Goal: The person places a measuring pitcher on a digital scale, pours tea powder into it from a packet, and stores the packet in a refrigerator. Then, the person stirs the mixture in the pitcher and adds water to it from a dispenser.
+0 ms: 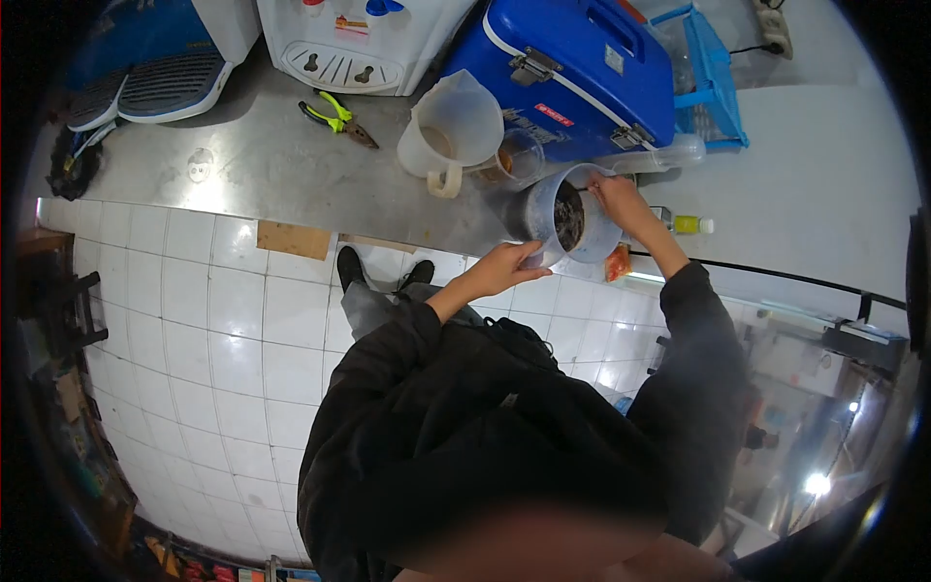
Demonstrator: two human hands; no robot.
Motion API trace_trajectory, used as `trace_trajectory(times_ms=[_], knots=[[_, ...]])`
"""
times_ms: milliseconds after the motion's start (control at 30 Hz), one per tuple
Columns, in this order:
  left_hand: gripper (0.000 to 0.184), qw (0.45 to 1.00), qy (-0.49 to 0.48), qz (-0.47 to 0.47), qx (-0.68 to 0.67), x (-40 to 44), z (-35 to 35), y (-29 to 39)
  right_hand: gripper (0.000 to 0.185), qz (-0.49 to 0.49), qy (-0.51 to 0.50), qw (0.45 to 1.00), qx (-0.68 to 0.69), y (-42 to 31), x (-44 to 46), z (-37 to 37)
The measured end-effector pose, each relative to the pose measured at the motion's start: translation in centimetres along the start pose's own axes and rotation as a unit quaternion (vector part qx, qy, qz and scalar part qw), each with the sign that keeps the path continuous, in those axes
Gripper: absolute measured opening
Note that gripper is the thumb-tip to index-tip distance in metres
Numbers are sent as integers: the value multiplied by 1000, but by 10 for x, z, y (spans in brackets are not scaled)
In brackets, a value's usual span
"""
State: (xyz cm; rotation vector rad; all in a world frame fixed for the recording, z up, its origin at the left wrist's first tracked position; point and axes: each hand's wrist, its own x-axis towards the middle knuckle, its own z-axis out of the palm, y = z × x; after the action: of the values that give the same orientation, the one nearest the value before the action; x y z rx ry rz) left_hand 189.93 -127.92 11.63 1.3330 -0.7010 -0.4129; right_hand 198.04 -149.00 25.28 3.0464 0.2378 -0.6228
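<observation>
A translucent container (598, 240) with dark, clumpy contents is tilted at the counter's front edge. My left hand (499, 270) grips its near left rim, thumb on top. Over its far right side is my right hand (621, 206), fingers closed at the rim; whether they pinch a thin tool or the rim itself is too small to tell. Just behind stand a translucent jug (473, 118) with a handle and a small clear cup (524, 158) holding something brown. A clear cylinder (669, 155) lies to the right of the cup.
A blue cooler box (582, 68) stands behind the jug. Green-handled pliers (337, 118) lie on the metal counter (252, 155), left of the jug. A white dispenser (339, 58) is at the back. Near my right forearm are a yellow-labelled bottle (690, 225) and a red packet (618, 263).
</observation>
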Motion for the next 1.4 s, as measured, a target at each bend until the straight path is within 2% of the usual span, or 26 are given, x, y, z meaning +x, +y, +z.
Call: trace_trajectory(times_ms=[33,100,200,233,267,333,433,467,533,567,600,667,733,800,833,867,933,967,1000,1067,1100,1167,1200,1267,1333,1400], knots=[[47,1000,5,5,-7,0,1,-1,13,0,-1,1000,-3,-2,-4,4],[46,1000,-2,-4,-3,0,0,-1,13,-107,-56,979,166,-7,-10,20],[42,1000,-6,-17,12,-2,0,1,12,-95,-132,985,56,5,-14,18],[40,1000,-2,-16,24,0,0,1,11,-33,-59,998,15,-1,-12,12],[40,1000,-3,-15,25,1,5,1,11,-32,-58,998,14,-7,-12,14],[38,990,135,38,28,0,17,7,13,-44,-76,970,228,-15,-14,19],[39,985,145,-51,83,3,18,31,13,-122,-147,977,99,12,-17,29],[39,985,139,-53,85,2,22,29,13,-119,-145,977,104,19,-16,35],[41,972,177,-63,142,10,27,18,14,-55,66,995,54,8,-10,25],[41,972,173,-62,144,12,28,13,14,-72,39,985,154,-4,-13,25],[42,973,181,-57,130,12,24,11,14,-71,44,984,158,-5,-17,24],[42,974,184,-54,122,9,15,7,16,-146,-150,973,99,-2,-25,25],[46,975,164,-97,113,6,2,21,16,-115,-137,982,67,3,-21,23],[45,974,162,-108,116,10,-5,33,16,-179,132,973,64,-9,-17,20],[44,972,167,-119,112,9,-7,38,14,-182,43,973,136,-16,-16,13],[44,972,160,-118,124,8,-9,42,14,-181,53,972,144,-17,-20,10],[43,980,176,-58,71,8,-12,56,13,-289,-133,940,122,-16,-27,5],[37,976,195,-73,69,3,-12,65,13,-286,-140,947,45,-12,-24,0],[37,976,189,-74,80,0,-13,72,13,-288,-131,947,53,-12,-23,-6],[35,975,194,-58,95,-5,-13,84,13,-187,30,981,-42,-17,-22,-23],[31,975,186,-68,99,-9,-13,95,13,-189,39,981,-38,-24,-29,-29],[30,973,211,-46,86,-18,-9,116,13,-300,16,936,182,-43,-45,-41],[28,969,240,-25,62,-23,-7,126,13,-310,20,934,178,-46,-51,-47],[30,953,297,-18,61,-42,-3,140,13,-427,-99,895,87,-49,-61,-60],[35,950,284,-56,115,-67,-9,146,14,-429,-103,894,77,-65,-85,-74],[36,937,325,-69,112,-88,-8,157,15,-361,-44,926,99,-81,-100,-81]])
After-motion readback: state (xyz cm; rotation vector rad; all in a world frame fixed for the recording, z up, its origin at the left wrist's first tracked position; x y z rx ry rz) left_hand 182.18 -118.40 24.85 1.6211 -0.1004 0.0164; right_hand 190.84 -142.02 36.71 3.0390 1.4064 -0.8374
